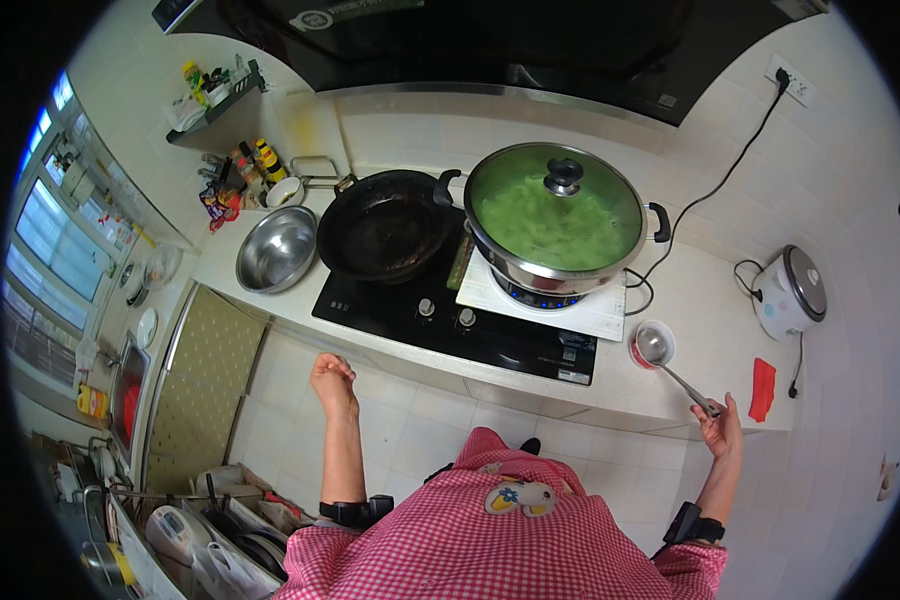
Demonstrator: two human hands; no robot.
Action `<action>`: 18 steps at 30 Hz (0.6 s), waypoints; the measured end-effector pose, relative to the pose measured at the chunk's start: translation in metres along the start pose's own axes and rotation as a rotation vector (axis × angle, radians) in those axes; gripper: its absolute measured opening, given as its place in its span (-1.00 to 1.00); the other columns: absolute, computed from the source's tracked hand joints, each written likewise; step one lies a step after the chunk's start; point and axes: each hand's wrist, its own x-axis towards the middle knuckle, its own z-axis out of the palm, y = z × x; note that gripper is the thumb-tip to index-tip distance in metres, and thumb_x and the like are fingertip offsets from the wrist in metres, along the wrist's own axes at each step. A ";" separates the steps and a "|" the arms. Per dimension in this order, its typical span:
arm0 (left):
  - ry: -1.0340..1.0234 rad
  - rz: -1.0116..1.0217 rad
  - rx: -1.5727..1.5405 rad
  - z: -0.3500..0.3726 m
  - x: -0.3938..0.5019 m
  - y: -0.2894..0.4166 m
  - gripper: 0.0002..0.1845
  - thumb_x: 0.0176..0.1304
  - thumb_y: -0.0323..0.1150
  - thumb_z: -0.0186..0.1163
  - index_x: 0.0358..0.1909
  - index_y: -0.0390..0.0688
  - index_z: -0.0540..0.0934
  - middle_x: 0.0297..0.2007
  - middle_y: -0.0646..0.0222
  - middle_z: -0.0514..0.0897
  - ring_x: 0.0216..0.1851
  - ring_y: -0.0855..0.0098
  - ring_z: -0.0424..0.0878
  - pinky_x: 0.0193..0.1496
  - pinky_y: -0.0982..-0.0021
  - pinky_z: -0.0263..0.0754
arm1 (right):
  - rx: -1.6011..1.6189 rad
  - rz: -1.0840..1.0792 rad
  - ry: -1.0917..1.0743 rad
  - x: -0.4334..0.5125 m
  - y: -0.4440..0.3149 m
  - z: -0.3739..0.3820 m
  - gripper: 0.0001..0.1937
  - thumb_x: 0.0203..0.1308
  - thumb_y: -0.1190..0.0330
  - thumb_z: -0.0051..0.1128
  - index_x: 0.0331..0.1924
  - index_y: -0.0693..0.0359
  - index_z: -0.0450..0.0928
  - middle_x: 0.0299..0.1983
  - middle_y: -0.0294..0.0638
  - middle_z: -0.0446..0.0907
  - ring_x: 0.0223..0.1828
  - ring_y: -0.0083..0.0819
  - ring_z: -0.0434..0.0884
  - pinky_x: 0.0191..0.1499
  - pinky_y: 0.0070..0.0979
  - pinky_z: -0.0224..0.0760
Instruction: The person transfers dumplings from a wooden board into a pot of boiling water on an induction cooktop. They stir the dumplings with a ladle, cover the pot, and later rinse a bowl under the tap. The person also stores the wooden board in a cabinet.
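My right hand (pixel 718 431) is at the handle end of a metal ladle (pixel 682 381), past the counter's front edge; the thumb and index finger are raised. The ladle's bowl rests in a small white and red bowl (pixel 640 352) on the counter. My left hand (pixel 334 379) hangs in front of the counter with curled fingers and touches nothing. Ahead stands a large steel pot (pixel 510 274) on a lit electric base, its glass lid (pixel 525 217) on and green food showing through. To its left a black wok (pixel 386 225) sits on the gas hob (pixel 390 315).
A steel basin (pixel 276 249) and seasoning bottles (pixel 270 161) stand left of the wok. On the right are a small white cooker (pixel 787 292) and a red cloth (pixel 762 390). A power cord (pixel 709 196) runs from the wall to the pot's base. The range hood (pixel 495 52) hangs above.
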 end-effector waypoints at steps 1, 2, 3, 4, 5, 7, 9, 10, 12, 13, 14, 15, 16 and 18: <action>-0.010 -0.002 0.003 0.001 0.000 0.000 -0.74 0.09 -0.70 -0.21 -0.57 -0.12 0.37 -0.66 0.45 0.36 -0.65 0.58 0.27 -0.59 0.59 0.17 | 0.007 -0.022 -0.011 -0.003 0.001 -0.001 -0.51 0.28 0.04 -0.03 -0.09 0.40 0.31 -0.16 0.36 0.53 -0.31 -0.10 0.69 -0.46 -0.59 0.61; -0.018 -0.003 -0.003 0.001 -0.001 0.000 -0.74 0.09 -0.70 -0.21 -0.56 -0.12 0.37 -0.66 0.45 0.36 -0.65 0.58 0.27 -0.59 0.59 0.17 | 0.033 -0.029 -0.033 -0.007 0.003 -0.001 -0.50 0.29 0.01 -0.06 -0.08 0.39 0.30 -0.15 0.34 0.53 -0.30 -0.11 0.69 -0.44 -0.58 0.61; -0.017 -0.006 0.006 0.002 -0.001 0.000 -0.74 0.09 -0.70 -0.22 -0.56 -0.12 0.37 -0.66 0.45 0.36 -0.65 0.59 0.27 -0.59 0.59 0.17 | 0.061 -0.041 -0.072 -0.010 0.006 -0.003 -0.48 0.29 -0.01 -0.08 -0.07 0.39 0.30 -0.14 0.33 0.53 -0.28 -0.11 0.68 -0.42 -0.57 0.62; -0.015 -0.008 0.009 0.002 -0.001 0.000 -0.74 0.10 -0.69 -0.22 -0.56 -0.12 0.36 -0.67 0.45 0.36 -0.65 0.59 0.26 -0.59 0.59 0.17 | 0.088 -0.052 -0.110 -0.013 0.008 -0.003 -0.46 0.30 -0.04 -0.11 -0.05 0.38 0.30 -0.13 0.32 0.53 -0.26 -0.11 0.68 -0.40 -0.56 0.62; -0.020 -0.010 0.002 0.002 -0.002 0.000 -0.74 0.11 -0.69 -0.22 -0.56 -0.12 0.36 -0.67 0.45 0.36 -0.66 0.59 0.26 -0.59 0.59 0.17 | 0.110 -0.069 -0.103 -0.015 0.011 -0.004 -0.46 0.31 -0.04 -0.14 -0.04 0.38 0.30 -0.12 0.32 0.53 -0.25 -0.12 0.68 -0.40 -0.56 0.62; -0.019 -0.012 0.015 0.002 -0.002 0.001 -0.74 0.13 -0.68 -0.23 -0.56 -0.12 0.36 -0.67 0.45 0.35 -0.65 0.59 0.26 -0.59 0.59 0.17 | 0.157 -0.095 -0.101 -0.018 0.017 -0.005 -0.45 0.33 -0.05 -0.19 -0.02 0.39 0.30 -0.11 0.33 0.52 -0.21 -0.13 0.67 -0.39 -0.56 0.62; -0.018 -0.013 0.019 0.000 -0.001 0.002 -0.74 0.15 -0.67 -0.23 -0.56 -0.12 0.36 -0.67 0.45 0.35 -0.65 0.59 0.26 -0.59 0.59 0.17 | 0.195 -0.105 -0.120 -0.018 0.024 -0.008 -0.46 0.35 -0.03 -0.22 -0.02 0.40 0.31 -0.09 0.33 0.51 -0.21 -0.14 0.67 -0.39 -0.56 0.62; -0.015 -0.014 0.021 0.000 -0.001 0.002 -0.74 0.16 -0.66 -0.23 -0.56 -0.12 0.36 -0.66 0.45 0.35 -0.65 0.59 0.26 -0.59 0.59 0.17 | 0.215 -0.104 -0.134 -0.018 0.027 -0.010 -0.47 0.36 -0.02 -0.23 -0.01 0.40 0.32 -0.08 0.33 0.51 -0.20 -0.14 0.67 -0.39 -0.56 0.62; -0.011 -0.018 0.019 -0.003 0.000 0.002 -0.74 0.17 -0.65 -0.22 -0.56 -0.12 0.36 -0.66 0.45 0.35 -0.65 0.59 0.26 -0.58 0.59 0.17 | 0.235 -0.112 -0.088 -0.015 0.035 -0.016 -0.48 0.37 0.01 -0.25 -0.01 0.41 0.32 -0.07 0.32 0.51 -0.20 -0.17 0.67 -0.39 -0.56 0.61; -0.010 -0.022 0.016 -0.005 0.001 0.002 -0.74 0.17 -0.65 -0.22 -0.56 -0.11 0.36 -0.66 0.45 0.35 -0.65 0.59 0.26 -0.58 0.59 0.18 | 0.247 -0.108 -0.068 -0.013 0.040 -0.021 -0.49 0.38 0.02 -0.26 -0.01 0.41 0.32 -0.07 0.32 0.51 -0.20 -0.18 0.67 -0.39 -0.57 0.61; -0.001 -0.031 0.011 -0.007 0.002 0.003 -0.74 0.17 -0.65 -0.22 -0.56 -0.11 0.36 -0.66 0.45 0.35 -0.64 0.59 0.26 -0.58 0.59 0.18 | 0.288 -0.100 -0.051 -0.009 0.046 -0.027 -0.50 0.38 0.03 -0.26 -0.03 0.41 0.34 -0.09 0.28 0.53 -0.21 -0.19 0.68 -0.39 -0.57 0.61; -0.005 -0.030 0.016 -0.009 0.002 0.003 -0.74 0.17 -0.65 -0.22 -0.56 -0.11 0.36 -0.66 0.46 0.35 -0.64 0.59 0.26 -0.58 0.59 0.18 | 0.332 -0.086 -0.036 -0.004 0.050 -0.033 -0.52 0.39 0.05 -0.25 -0.05 0.41 0.37 -0.11 0.25 0.55 -0.22 -0.21 0.68 -0.40 -0.58 0.61; -0.002 -0.033 0.017 -0.011 0.003 0.003 -0.74 0.17 -0.65 -0.21 -0.56 -0.11 0.36 -0.66 0.46 0.35 -0.64 0.59 0.26 -0.58 0.59 0.18 | 0.376 -0.073 -0.021 0.001 0.055 -0.039 -0.54 0.39 0.07 -0.25 -0.07 0.40 0.39 -0.12 0.22 0.57 -0.23 -0.22 0.69 -0.40 -0.59 0.61; -0.002 -0.038 0.015 -0.015 0.005 0.002 -0.74 0.16 -0.65 -0.21 -0.56 -0.11 0.36 -0.66 0.46 0.35 -0.64 0.59 0.27 -0.58 0.59 0.18 | 0.491 -0.008 0.139 0.012 0.066 -0.052 -0.60 0.39 0.11 -0.24 -0.19 0.35 0.44 -0.37 -0.01 0.60 -0.47 -0.37 0.62 -0.57 -0.65 0.47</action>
